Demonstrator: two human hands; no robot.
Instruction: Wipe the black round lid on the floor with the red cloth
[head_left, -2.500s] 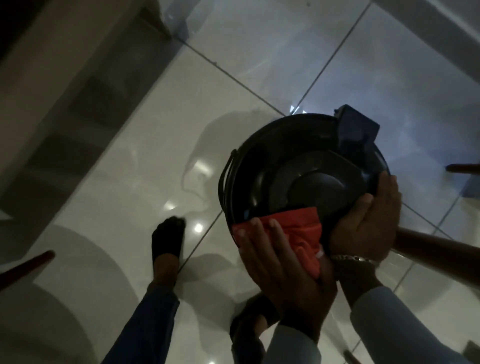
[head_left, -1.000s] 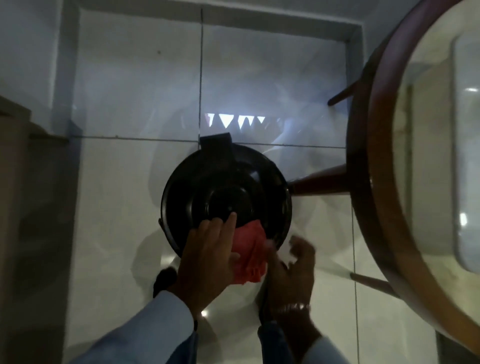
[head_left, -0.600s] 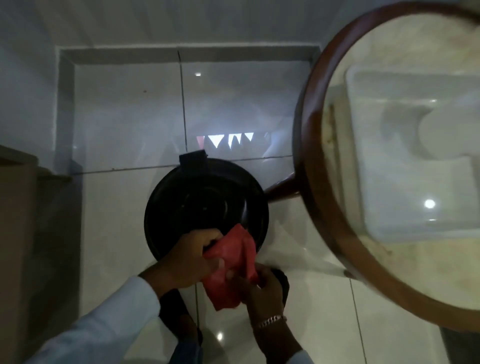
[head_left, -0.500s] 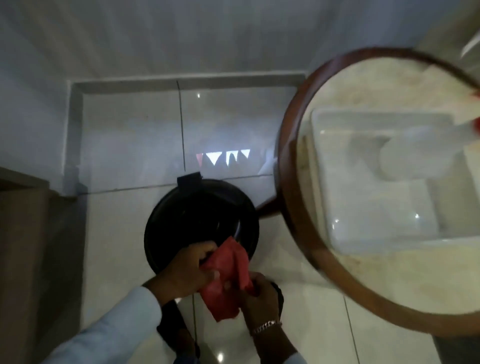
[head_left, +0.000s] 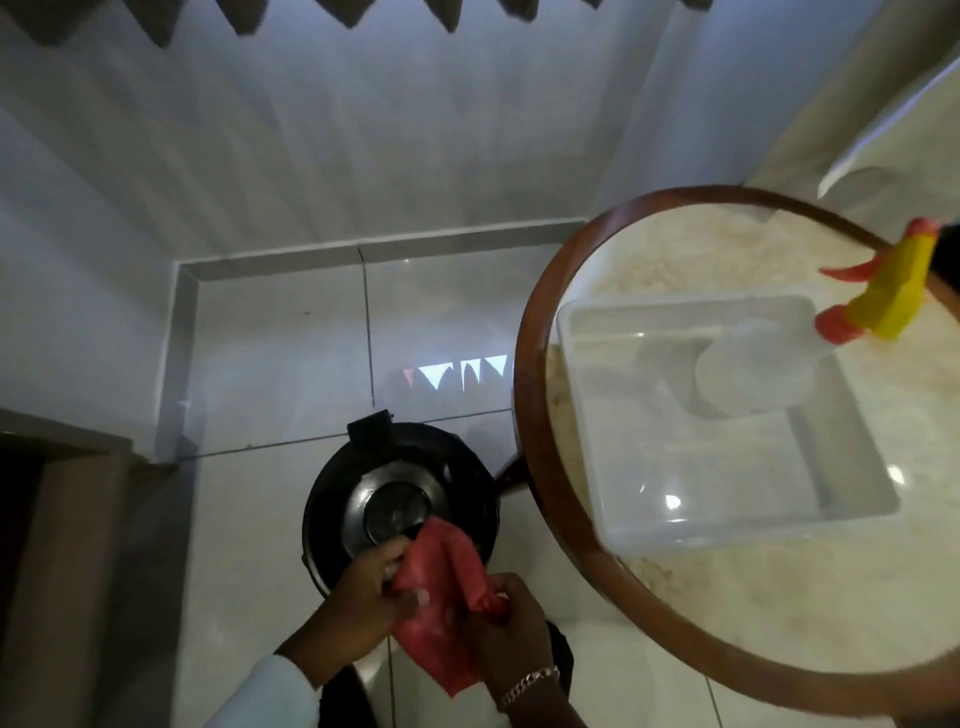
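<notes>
The black round lid (head_left: 400, 499) lies on the white tiled floor below me, with a shiny centre and a square black tab at its far edge. The red cloth (head_left: 441, 597) hangs crumpled above the lid's near rim, held between both hands. My left hand (head_left: 363, 603) grips its left side and my right hand (head_left: 506, 621), with a bracelet on the wrist, pinches its right side. The hands hide the lid's near edge.
A round wooden-rimmed table (head_left: 530, 415) stands close on the right, with a clear plastic tub (head_left: 727, 431) and a yellow and red spray bottle (head_left: 883, 301) on it. One table leg (head_left: 511, 475) touches the lid's right side. A brown cabinet (head_left: 57, 545) is left; walls (head_left: 311, 156) close the corner.
Earlier my left hand pressed the cloth on the lid. Now both hands hold the cloth bunched up off the lid's near rim, and my view has risen and tilted toward the table.
</notes>
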